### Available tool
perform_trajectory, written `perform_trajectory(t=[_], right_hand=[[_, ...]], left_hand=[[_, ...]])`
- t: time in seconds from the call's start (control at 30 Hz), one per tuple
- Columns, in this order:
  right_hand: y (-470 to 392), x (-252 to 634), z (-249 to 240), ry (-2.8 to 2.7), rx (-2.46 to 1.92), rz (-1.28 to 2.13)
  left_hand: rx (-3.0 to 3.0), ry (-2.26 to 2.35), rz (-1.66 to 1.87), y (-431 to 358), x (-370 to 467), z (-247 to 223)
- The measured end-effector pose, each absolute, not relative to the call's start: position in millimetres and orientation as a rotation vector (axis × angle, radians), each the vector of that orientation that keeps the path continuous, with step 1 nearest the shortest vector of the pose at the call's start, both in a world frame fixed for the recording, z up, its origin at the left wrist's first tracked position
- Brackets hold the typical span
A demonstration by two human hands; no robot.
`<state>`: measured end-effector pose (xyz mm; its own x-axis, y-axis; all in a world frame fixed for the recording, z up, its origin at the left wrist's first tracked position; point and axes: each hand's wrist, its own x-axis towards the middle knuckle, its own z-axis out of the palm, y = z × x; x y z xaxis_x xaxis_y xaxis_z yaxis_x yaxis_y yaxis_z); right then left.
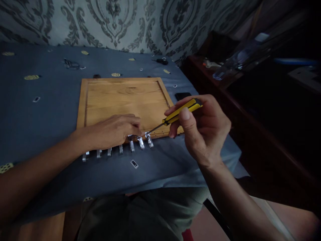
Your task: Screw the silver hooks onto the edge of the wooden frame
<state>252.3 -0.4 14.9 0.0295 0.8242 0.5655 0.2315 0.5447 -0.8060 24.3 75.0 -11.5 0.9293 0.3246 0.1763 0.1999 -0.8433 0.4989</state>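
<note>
A light wooden board with a raised frame lies flat on the cloth. Along its near edge sits a row of shiny metal fittings, hook-like, jutting past the wood. My left hand rests palm down over that edge, its curled fingertips on a metal fitting near the right end of the row; the thumb is hidden. In my right hand is a yellow-and-black screwdriver, gripped by its handle between thumb and fingers. Its shaft slants down leftward, and the tip meets the rightmost fitting.
Blue patterned cloth covers the surface under the board. A black flat object lies beyond its right side, with a dark small item farther back. A clear plastic bottle lies on dark furniture at right. Patterned curtain hangs behind.
</note>
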Motion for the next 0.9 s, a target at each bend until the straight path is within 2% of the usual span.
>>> perform_trajectory(t=[0.47, 0.73, 0.9], right_hand=[[1.6, 252.5, 21.7, -1.621, -0.993, 0.617], [3.6, 246.0, 19.4, -1.560, -1.013, 0.527], [1.6, 246.3, 26.3, -1.587, -1.042, 0.643]], left_hand=[[2.602, 0.418, 0.320, 72.9, 24.6, -9.5], [2.621, 0.431, 0.282, 73.0, 24.5, -10.2], [2.626, 0.430, 0.287, 74.6, 23.2, -13.3]])
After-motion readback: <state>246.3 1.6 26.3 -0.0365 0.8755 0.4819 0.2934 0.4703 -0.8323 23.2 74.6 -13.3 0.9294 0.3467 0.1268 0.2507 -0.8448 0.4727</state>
